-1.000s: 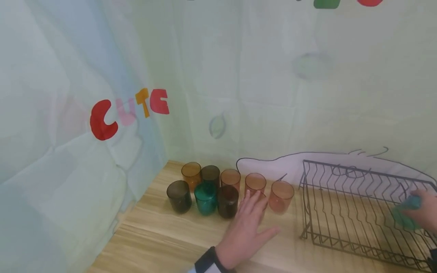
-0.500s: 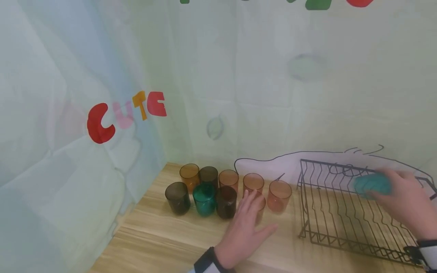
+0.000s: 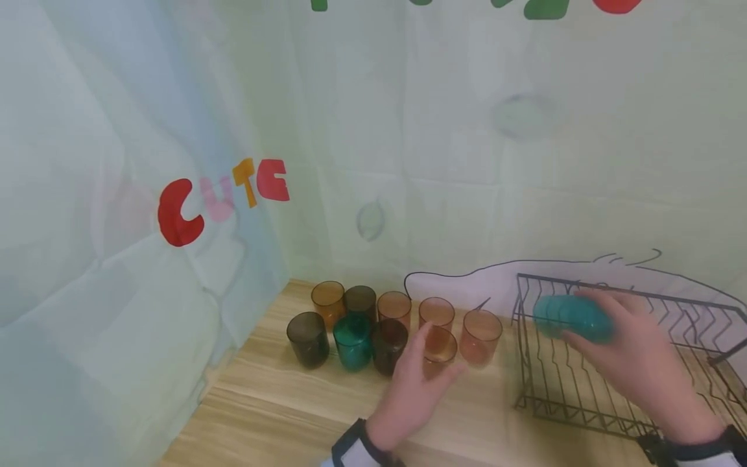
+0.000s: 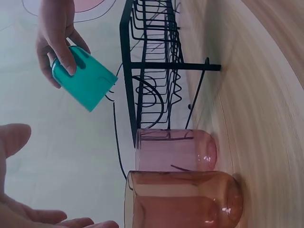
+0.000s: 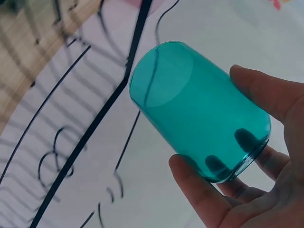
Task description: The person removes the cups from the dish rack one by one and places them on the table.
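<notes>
My right hand (image 3: 648, 370) grips a teal drinking glass (image 3: 572, 318) near its base, fingers and thumb round the sides. The glass is tilted over the left part of the black wire dish rack (image 3: 528, 383), its mouth toward the left. In the right wrist view the see-through teal glass (image 5: 190, 109) has nothing in it. My left hand (image 3: 408, 389) hovers beside the front amber-pink glass (image 3: 439, 350), thumb and fingers spread apart and holding nothing. The left wrist view shows that amber glass (image 4: 185, 199) standing upright just past the fingers.
Several upright glasses stand in two rows on the wooden table (image 3: 274, 408): an orange glass (image 3: 328, 301), a second teal glass (image 3: 353, 344), dark glasses including a dark brown glass (image 3: 390, 344), and pink ones. The rightmost pink glass (image 3: 481, 337) is close to the rack. A printed cloth (image 3: 455, 214) hangs behind.
My right hand has lifted the teal glass and carried it left, from the rack's right side to above its left end. My left hand has stayed by the front glass, its fingers shifting slightly.
</notes>
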`<state>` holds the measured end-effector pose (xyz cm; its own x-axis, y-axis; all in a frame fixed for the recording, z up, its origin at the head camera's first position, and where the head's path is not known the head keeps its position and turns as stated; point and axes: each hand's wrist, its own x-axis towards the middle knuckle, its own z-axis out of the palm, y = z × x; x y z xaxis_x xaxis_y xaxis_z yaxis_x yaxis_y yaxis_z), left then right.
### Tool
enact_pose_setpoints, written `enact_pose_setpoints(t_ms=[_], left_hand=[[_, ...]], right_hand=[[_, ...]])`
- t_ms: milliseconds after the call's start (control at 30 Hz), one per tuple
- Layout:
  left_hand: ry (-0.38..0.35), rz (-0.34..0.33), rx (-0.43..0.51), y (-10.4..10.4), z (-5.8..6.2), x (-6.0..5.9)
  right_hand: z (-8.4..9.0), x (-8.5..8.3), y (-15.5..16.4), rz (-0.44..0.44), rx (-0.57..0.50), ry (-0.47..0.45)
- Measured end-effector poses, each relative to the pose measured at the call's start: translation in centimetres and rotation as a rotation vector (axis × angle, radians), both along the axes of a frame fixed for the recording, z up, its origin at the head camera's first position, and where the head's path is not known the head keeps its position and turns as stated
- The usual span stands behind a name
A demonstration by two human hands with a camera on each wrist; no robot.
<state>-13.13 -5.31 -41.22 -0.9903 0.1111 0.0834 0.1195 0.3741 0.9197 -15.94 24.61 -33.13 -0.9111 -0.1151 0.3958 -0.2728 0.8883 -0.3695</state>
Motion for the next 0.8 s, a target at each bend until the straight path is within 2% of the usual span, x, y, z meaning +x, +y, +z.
enact_pose_setpoints(t_ms=[133, 233, 433, 667, 800], left_hand=[[-0.024, 0.01, 0.144, 0.0, -0.2, -0.4], [-0.035, 0.022, 0.212, 0.1, -0.1, -0.5], [-0.011, 0.026, 0.251, 0.0, 0.1, -0.6], [-0.047, 0.02, 0.292, 0.1, 0.5, -0.5], [-0.053, -0.012, 0.323, 0.1, 0.5, -0.6]], right_hand=[[-0.1, 0.8, -1.7, 0.049, -0.054, 0.044], [-0.1, 1.3, -2.9, 0.077, -0.105, 0.084], [-0.3, 2.3, -5.0, 0.087, -0.178, 0.126], [-1.1, 3.2, -7.0, 0.109, -0.241, 0.135], [-1.5, 3.3, -7.9, 0.124, -0.266, 0.139]])
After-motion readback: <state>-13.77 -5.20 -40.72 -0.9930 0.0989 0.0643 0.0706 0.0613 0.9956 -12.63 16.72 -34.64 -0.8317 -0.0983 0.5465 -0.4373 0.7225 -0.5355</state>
